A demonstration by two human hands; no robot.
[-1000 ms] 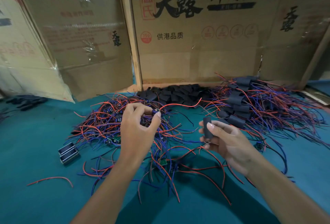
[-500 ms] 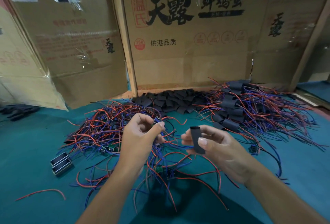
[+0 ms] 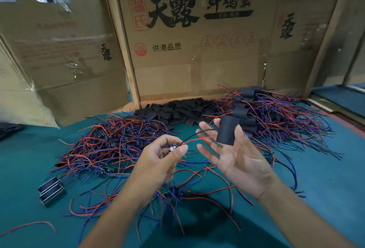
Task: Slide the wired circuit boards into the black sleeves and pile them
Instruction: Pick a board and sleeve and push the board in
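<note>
Pinching one wired circuit board [image 3: 172, 147] in my left hand [image 3: 158, 160], right hand [image 3: 235, 154] pinching a black sleeve [image 3: 226, 130] at one o'clock of it; next I'd thread wires into the sleeve. Finished pile [image 3: 262, 113] lies beyond.

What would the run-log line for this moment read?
left hand: pinches wired board | right hand: holds black sleeve | board not yet inserted
</note>
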